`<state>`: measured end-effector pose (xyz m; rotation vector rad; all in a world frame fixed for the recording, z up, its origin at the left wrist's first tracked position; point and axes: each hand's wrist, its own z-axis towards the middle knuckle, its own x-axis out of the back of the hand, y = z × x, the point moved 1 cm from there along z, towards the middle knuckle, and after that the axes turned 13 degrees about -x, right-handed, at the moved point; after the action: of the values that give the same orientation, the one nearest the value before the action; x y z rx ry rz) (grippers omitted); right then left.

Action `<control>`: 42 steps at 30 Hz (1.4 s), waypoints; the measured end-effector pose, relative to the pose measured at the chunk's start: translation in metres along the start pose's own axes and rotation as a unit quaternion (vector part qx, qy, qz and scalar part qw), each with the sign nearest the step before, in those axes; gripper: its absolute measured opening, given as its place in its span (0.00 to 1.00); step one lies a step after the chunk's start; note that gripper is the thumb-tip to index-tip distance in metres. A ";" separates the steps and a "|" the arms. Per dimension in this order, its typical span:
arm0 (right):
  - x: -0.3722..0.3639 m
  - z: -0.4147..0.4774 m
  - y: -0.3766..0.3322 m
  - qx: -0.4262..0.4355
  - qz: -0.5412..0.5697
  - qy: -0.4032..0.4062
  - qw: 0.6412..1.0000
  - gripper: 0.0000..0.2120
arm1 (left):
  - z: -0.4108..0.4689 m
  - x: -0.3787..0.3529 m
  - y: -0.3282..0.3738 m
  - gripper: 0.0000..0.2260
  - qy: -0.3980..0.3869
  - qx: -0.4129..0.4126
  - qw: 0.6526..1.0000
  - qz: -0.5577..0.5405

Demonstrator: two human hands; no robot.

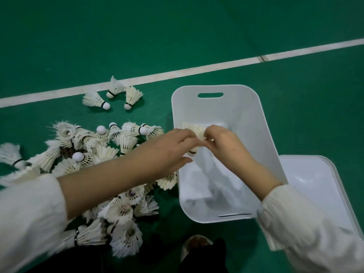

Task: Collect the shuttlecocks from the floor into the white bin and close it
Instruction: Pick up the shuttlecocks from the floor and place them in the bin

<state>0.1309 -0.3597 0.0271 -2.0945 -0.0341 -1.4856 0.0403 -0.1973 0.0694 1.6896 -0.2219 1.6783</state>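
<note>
- While both hands meet over the bin (238, 111), they share one shuttlecock (194, 128) above its left rim, about midway along.
- My left hand (169, 147) reaches in from the left. Its fingers curl over the shuttlecock's feathers and the thumb stretches out underneath.
- My right hand (226, 143) comes from the near right, fingertips bunched and pinching the same shuttlecock from the other side.
- A dark-banded cork end shows just below where the fingers meet; blur hides the exact grip.
- The bin stands open on the green floor (197, 26), with a handle slot in its far wall. Pale shapes in its near end are too blurred to make out.
- The lid (315, 178) lies flat on the floor just right of the bin, its left edge hidden behind the bin's wall.
- A big pile (102, 142) of shuttlecocks sprawls on the floor left of the bin, running under my left forearm toward me.
- A trio (115, 95) lies apart beyond the pile, beside the white line (197, 70).
- A shoe (195, 245) shows at the near edge.
</note>
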 end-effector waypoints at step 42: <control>-0.157 -0.051 -0.166 0.004 -0.190 -0.217 0.957 0.22 | -0.219 -0.063 -0.053 0.08 0.057 0.307 0.944 -0.107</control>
<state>-0.0290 -0.1975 -0.0279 -2.4666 -0.6406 -1.1817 -0.1103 -0.0522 -0.0348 1.9511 0.5803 1.7752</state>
